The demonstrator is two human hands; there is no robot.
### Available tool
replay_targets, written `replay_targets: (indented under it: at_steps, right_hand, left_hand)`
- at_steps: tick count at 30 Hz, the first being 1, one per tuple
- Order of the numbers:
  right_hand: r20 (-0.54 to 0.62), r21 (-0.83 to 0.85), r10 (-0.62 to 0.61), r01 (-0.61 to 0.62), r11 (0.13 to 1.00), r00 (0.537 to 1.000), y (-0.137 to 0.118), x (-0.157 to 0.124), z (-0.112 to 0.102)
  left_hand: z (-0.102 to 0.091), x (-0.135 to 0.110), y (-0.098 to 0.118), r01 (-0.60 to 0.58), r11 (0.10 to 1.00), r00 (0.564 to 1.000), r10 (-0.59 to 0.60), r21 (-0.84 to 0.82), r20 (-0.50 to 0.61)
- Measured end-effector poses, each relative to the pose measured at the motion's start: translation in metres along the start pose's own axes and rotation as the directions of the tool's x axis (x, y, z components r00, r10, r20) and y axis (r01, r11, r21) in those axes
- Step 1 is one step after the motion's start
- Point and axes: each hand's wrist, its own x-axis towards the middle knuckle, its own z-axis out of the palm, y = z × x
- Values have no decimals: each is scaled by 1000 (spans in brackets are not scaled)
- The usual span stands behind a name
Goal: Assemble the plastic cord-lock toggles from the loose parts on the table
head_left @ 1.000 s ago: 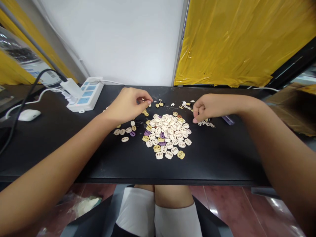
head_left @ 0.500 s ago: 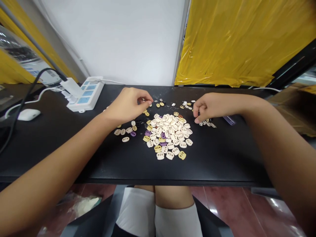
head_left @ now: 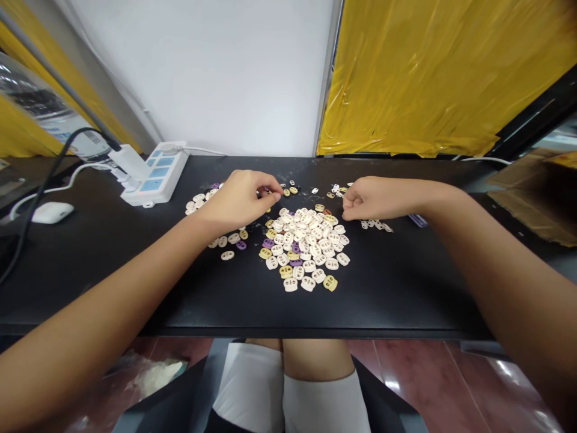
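A heap of small oval two-hole pieces (head_left: 306,237), which look like cord locks, lies mid-table, mostly cream with some yellow and purple. My left hand (head_left: 246,198) is behind the heap's left side, thumb and index finger pinched together; anything between them is too small to make out. Beside its fingertips lie two yellow oval pieces (head_left: 290,191). At the heap's right rear, my right hand (head_left: 367,199) has its fingers curled in and thumb pressed against them, hiding whatever they hold. Small white parts (head_left: 376,225) lie just below this hand.
More oval pieces (head_left: 228,255) are scattered left of the heap, partly under my left forearm. A white power strip (head_left: 157,174) with plugs and cables stands at the left rear, near a white case (head_left: 53,211). A purple object (head_left: 418,221) lies behind my right wrist.
My right hand has moved left toward the heap, its fingers now more tightly closed. My left hand has shifted slightly right, and its thumb and index finger have come together.
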Motion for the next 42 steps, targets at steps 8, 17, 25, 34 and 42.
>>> replay_targets:
  at_steps: [8,17,25,34,42]
  right_hand:
    - [-22,48,-64,65,997,998,-4,7,2]
    - [-48,80,-105,109,991,993,-6,3,-3]
    - [8,84,-99,98,992,995,-6,10,3]
    - [31,166,-60,54,985,998,1,13,6]
    - [66,115,-77,69,991,995,4,15,10]
  left_hand:
    - [9,1,2,-41,999,999,41,-33,22]
    - [9,-1,5,-61,998,998,61,-25,23]
    - [4,0,4,-47,999,999,46,16,22]
    - [-45,-4,-6,210,978,956,-206,1,-207]
    - [-48,-1,-23,203,979,959,-198,4,-204]
